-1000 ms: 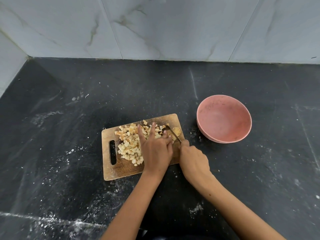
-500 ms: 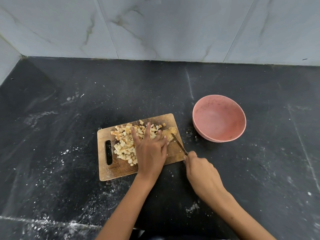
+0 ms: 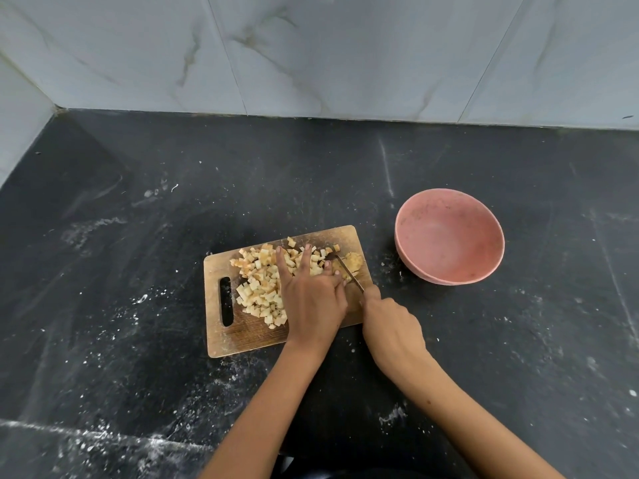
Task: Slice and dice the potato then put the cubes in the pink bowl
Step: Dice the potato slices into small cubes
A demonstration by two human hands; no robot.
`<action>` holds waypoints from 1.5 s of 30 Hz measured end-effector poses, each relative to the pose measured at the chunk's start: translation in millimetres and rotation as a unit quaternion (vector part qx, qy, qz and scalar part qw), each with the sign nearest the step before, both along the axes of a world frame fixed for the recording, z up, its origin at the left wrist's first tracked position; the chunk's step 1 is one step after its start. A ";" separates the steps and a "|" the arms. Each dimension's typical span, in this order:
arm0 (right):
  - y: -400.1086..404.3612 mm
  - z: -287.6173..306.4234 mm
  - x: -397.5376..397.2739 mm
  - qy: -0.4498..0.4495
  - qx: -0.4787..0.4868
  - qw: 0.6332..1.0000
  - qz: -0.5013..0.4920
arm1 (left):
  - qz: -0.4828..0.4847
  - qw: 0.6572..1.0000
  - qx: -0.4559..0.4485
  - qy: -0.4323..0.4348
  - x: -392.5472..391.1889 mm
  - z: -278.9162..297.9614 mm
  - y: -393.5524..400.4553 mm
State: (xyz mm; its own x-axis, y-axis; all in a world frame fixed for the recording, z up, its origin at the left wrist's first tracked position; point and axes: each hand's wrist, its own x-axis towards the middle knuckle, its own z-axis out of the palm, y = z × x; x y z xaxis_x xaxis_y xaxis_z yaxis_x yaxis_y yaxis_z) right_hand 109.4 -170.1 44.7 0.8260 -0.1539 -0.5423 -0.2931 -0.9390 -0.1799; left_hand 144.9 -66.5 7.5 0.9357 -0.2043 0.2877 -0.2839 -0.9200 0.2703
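Potato: a pile of cut potato cubes (image 3: 262, 285) covers the middle of the cutting board (image 3: 242, 337); one uncut potato piece (image 3: 351, 264) sits at the board's far right corner.
Knife: the knife (image 3: 349, 273) blade lies across that last piece, slanting from far left to near right.
Right hand: the right hand (image 3: 390, 323) grips the knife handle, fingers curled round it.
Left hand: the left hand (image 3: 313, 302) lies flat over the right part of the pile, fingers straight and spread, the fingertips nearest the blade steadying the uncut piece.
Change: half a second ago the right hand sat nearer the desk's near edge with the blade drawn off the piece; now it is further in and the blade is back on the piece. The left hand has kept its place.
Meaning: judged as one more stroke of dicing; only this small piece is left to cut, then the transfer.
Pink bowl: the pink bowl (image 3: 449, 236) stands to the right of the board, apart from it, holding no cubes.
Edges: the uncut piece is close to the board's right edge, so bits could roll onto the desk (image 3: 138, 236).
Room: bare dark desk lies between board and bowl and all round; the tiled wall (image 3: 311, 46) is well beyond.
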 end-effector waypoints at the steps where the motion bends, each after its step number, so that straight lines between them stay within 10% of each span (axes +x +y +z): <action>1: -2.3 -0.3 -5.5 0.010 -0.004 1.000 0.001 | 0.003 1.000 -0.002 -0.001 0.0 -0.1 -0.8; 45: -15.7 2.9 -45.5 0.042 0.054 0.997 -0.033 | 0.047 0.995 -0.087 0.019 -1.7 -13.5 4.8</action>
